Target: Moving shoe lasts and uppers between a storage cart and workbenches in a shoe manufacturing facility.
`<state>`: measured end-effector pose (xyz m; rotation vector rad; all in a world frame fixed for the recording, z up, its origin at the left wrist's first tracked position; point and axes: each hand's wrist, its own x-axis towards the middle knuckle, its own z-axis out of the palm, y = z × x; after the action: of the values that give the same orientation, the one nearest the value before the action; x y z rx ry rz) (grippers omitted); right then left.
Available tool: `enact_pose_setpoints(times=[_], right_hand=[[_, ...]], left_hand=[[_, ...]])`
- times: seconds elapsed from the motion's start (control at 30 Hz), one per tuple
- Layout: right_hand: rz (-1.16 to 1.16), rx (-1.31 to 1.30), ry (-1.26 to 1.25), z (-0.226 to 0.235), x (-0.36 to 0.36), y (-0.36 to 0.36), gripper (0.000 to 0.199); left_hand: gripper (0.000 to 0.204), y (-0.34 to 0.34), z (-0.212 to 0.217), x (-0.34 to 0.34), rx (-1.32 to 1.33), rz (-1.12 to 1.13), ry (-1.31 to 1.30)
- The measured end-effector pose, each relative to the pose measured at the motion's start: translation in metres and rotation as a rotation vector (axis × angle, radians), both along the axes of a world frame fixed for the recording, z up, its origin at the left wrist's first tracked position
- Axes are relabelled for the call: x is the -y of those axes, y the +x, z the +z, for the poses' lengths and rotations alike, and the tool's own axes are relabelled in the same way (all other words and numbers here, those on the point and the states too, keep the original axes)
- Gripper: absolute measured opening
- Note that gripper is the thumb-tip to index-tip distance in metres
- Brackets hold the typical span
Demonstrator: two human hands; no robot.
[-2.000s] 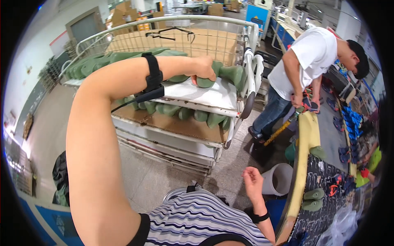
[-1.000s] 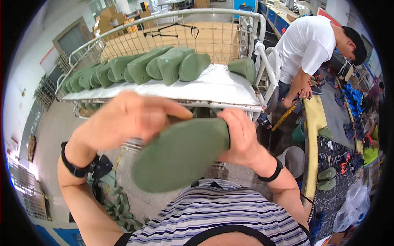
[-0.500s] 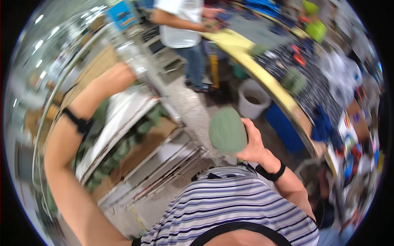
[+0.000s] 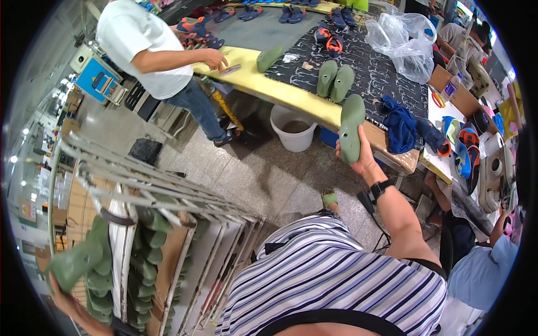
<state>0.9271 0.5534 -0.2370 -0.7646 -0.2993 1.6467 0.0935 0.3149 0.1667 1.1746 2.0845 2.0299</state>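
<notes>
White, blue and black stripes crossed the shirt [image 4: 330, 274] nearest the camera. At the lower left, the left hand [image 4: 60, 294] had its fingers against the edge of a green foot mould [image 4: 73, 266]; whether they were clamped on it could not be told. More green moulds [image 4: 148, 269] crowded the shelves of the rack [image 4: 120, 269], whose metal bars stood between that hand and the bench. Farther out, the right hand [image 4: 364, 157] had its fingers clamped around the lower end of a long green mould [image 4: 352, 126], upright before the bench's near edge. Below that edge, a white bucket [image 4: 297, 143] stood on the floor. On the bench [image 4: 249, 67] were a pair of moulds [image 4: 335, 81], a crumpled blue cloth [image 4: 398, 126], dark sandals [image 4: 330, 43] and, beyond the cloth, a clear plastic bag [image 4: 400, 45]. A co-worker [image 4: 126, 42] in white leaned over its far left part.
</notes>
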Motion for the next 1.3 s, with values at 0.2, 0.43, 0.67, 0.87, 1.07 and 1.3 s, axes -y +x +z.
enact_pose_setpoints(times=[0.2, 0.43, 0.67, 0.87, 1.07, 1.3], right_hand=[[-0.200, -0.121, -0.103, -0.033, -0.110, 0.117, 0.070], [0.336, 0.038, -0.130, -0.087, -0.139, 0.143, 0.068], [0.838, 0.089, 0.419, 0.039, -0.102, 0.077, 0.070], [0.815, -0.733, 0.330, 0.040, -0.078, 0.092, 0.095], [0.225, -0.331, 0.071, 0.010, -0.023, 0.182, 0.073], [-0.048, -0.499, -0.078, -0.042, -0.055, 0.225, 0.074]], left_hand=[[0.046, 0.200, -0.019, -0.028, 0.120, 0.007, 0.046], [0.046, 0.417, -0.055, -0.114, 0.060, -0.142, 0.025], [0.043, 0.623, -0.119, -0.279, 0.108, -0.612, -0.145], [0.038, 0.764, -0.227, -0.422, 0.405, -1.152, -0.367], [0.033, 0.858, -0.308, -0.485, 0.125, -1.546, -0.486], [0.066, 0.886, -0.375, -0.520, -1.035, -1.025, -0.892]])
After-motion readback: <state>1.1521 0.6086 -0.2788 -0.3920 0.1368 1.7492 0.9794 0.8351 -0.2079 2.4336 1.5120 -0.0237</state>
